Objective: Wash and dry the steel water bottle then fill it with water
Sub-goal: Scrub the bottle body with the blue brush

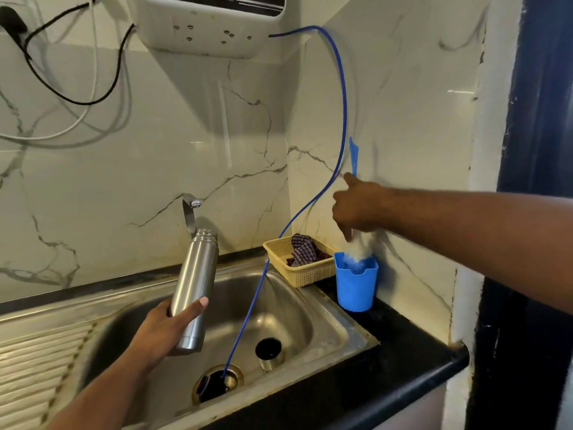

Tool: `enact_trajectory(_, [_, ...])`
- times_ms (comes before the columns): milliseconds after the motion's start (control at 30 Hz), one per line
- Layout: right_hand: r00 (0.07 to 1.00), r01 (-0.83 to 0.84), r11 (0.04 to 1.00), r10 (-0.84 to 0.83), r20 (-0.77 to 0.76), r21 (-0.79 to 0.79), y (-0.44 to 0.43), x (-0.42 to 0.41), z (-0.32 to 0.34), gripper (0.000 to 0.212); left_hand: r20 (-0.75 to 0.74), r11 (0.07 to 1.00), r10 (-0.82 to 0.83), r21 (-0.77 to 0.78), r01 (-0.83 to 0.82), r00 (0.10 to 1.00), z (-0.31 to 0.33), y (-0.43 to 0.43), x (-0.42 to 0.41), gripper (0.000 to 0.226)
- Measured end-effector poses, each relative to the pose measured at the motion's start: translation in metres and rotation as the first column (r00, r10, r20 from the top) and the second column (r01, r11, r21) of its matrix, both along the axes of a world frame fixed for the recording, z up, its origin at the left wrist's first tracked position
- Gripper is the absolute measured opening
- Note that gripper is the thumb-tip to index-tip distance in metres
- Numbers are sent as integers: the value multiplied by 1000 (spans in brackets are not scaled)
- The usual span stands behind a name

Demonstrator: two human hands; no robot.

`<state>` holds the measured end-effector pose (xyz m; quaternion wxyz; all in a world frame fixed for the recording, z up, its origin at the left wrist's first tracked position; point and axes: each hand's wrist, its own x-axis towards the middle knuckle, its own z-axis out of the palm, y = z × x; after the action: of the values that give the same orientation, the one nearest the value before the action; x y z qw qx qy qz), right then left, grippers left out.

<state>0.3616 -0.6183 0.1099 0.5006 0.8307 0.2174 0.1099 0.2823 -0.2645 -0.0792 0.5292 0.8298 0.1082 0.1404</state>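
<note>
Left hand (167, 324): I am gripping the lower body of the steel water bottle (193, 283), with the fingers wrapped behind it and the thumb lying across the front. I am holding the bottle above the sink basin (288, 308), tilted with its base toward me and its uncapped, threaded neck pointing up and away, just in front of the tap (189, 212). Right hand (356, 209): I am reaching to the far right corner and closing the fingers around the shaft of a bottle brush (353, 156). Its blue handle is projecting above the fist, and its white bristle end is blurred and sitting in the mouth of a blue plastic cup (356, 287). The two hands are working well apart. The cup is standing on the black countertop (403, 352) against the marble wall, just beside a yellow perforated basket (310, 276) that is holding a checked cloth (305, 249). The bottle cap (268, 352), steel with a black top, is lying on the basin floor near the drain (217, 383). A thin blue tube (342, 103) is running from the wall-mounted water purifier (201, 29) down into that drain.
</note>
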Motion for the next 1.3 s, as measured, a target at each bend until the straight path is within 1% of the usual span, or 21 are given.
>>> enact_trajectory(67, [999,28,1000,-28,-26,-2,0,2,-8,29,-10,1000,-9,-13,9,1000,2,-1,-2,111])
enact_trajectory(133, [999,47,999,-46,-25,17,0,-1,0,29,-19,1000,-20,-24,20,1000,4,-2,-5,119])
enact_trajectory(233, [996,89,995,-88,-5,43,-1,-9,27,32,-39,999,-39,-35,38,998,7,-3,-7,121])
enact_trajectory(333, [993,95,994,-98,62,54,1,-16,62,37,-63,999,-43,-34,41,997,9,-3,-8,113])
enact_trajectory(467, [981,114,988,-129,146,106,2,-26,97,39,-96,995,-44,-89,36,994,11,-2,-7,100])
enact_trajectory(533, [978,141,979,-161,134,145,2,-25,102,39,-109,989,-47,-143,31,993,11,0,-6,87])
enact_trajectory(567, [976,173,967,-194,102,187,0,-23,102,39,-116,982,-50,-188,27,992,11,1,-4,81])
enact_trajectory(600, [971,220,943,-235,33,250,-2,-18,101,39,-125,969,-50,-246,17,991,11,3,-3,78])
enact_trajectory(667, [948,314,863,-261,-183,396,-4,-11,99,41,-133,913,-50,-409,-8,990,9,9,1,74])
enact_trajectory(700, [930,349,802,-235,-281,485,-3,-12,99,41,-130,858,-54,-513,-21,990,9,12,4,72])
enact_trajectory(767, [908,364,647,-88,-409,670,10,-22,95,38,-101,702,-81,-712,-16,992,12,20,6,65])
enact_trajectory(800, [901,351,555,21,-434,754,16,-26,90,35,-85,621,-95,-784,-8,992,15,21,6,60])
enact_trajectory(867, [879,299,396,240,-413,868,41,-34,73,35,-38,490,-83,-871,7,996,20,30,6,53])
enact_trajectory(933, [852,241,274,401,-338,931,76,-34,41,37,-5,422,-66,-906,24,998,25,41,4,53])
enact_trajectory(1000, [832,194,152,497,-245,969,110,-30,-2,38,-19,405,-66,-914,10,998,29,49,3,55])
enact_trajectory(1067, [814,165,92,550,-188,982,141,-26,-46,39,-52,407,-44,-913,-30,998,31,57,2,55])
enact_trajectory(1167, [765,117,52,632,-123,992,163,-8,-92,49,-92,429,-44,-901,-65,995,31,68,2,58])
enact_trajectory(1300, [815,-20,47,579,-11,999,179,27,-120,55,-88,450,-95,-892,-37,992,30,81,5,58])
